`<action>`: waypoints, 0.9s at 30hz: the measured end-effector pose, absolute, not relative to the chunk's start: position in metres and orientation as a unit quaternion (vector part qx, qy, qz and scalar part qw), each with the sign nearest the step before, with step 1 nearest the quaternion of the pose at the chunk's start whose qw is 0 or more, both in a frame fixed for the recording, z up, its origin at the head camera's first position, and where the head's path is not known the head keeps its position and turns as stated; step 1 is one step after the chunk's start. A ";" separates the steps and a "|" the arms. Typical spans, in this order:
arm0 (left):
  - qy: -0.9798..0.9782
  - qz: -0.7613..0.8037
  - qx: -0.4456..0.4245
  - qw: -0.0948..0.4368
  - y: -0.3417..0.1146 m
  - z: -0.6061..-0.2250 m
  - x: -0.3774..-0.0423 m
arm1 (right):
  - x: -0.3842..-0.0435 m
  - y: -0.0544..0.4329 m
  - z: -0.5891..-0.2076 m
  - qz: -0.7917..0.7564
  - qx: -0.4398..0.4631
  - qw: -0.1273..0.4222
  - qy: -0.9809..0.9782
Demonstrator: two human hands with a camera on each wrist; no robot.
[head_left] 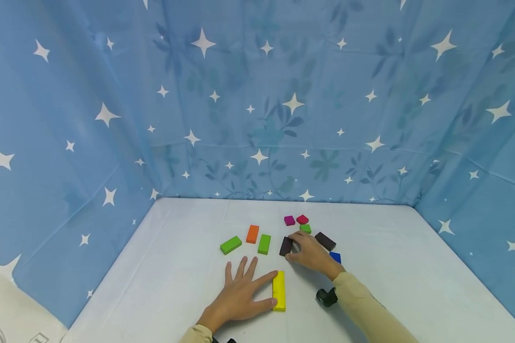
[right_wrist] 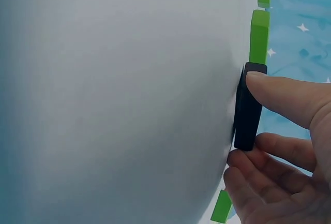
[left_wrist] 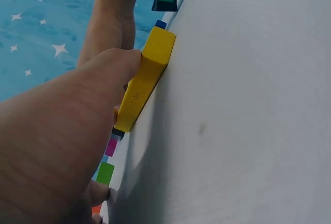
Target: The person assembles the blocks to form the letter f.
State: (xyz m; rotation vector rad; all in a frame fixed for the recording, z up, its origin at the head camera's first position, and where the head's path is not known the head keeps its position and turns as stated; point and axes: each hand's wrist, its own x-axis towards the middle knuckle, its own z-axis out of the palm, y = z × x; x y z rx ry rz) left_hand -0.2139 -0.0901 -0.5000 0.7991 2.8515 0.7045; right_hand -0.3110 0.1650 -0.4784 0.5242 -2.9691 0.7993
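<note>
My left hand (head_left: 239, 296) lies with fingers spread beside a long yellow block (head_left: 279, 291). Its index fingertip and thumb rest on the block near opposite ends. In the left wrist view the thumb (left_wrist: 121, 61) touches the yellow block (left_wrist: 147, 74), which sits on the table. My right hand (head_left: 311, 252) pinches a dark block (head_left: 285, 246) by its two ends. The right wrist view shows the thumb (right_wrist: 274, 87) at one end of that dark block (right_wrist: 249, 110) and the index finger at the other.
An orange block (head_left: 252, 234) and two green blocks, one left (head_left: 231, 245) and one right (head_left: 264, 244), lie left of the dark block. Behind my right hand sit purple (head_left: 289, 220), red (head_left: 302, 219) and small green (head_left: 305, 228) pieces. Another dark block (head_left: 325, 241) and a blue piece (head_left: 335, 257) lie right.
</note>
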 end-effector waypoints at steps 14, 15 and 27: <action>0.937 0.228 0.260 0.053 -0.089 -0.501 -0.214 | -0.289 0.188 -0.463 0.259 0.181 0.042 -0.948; 0.937 0.227 0.260 0.053 -0.089 -0.501 -0.214 | -0.286 0.191 -0.461 0.262 0.187 0.047 -0.946; 0.936 0.234 0.258 0.056 -0.089 -0.502 -0.214 | -0.248 0.242 -0.445 0.283 0.211 0.065 -0.933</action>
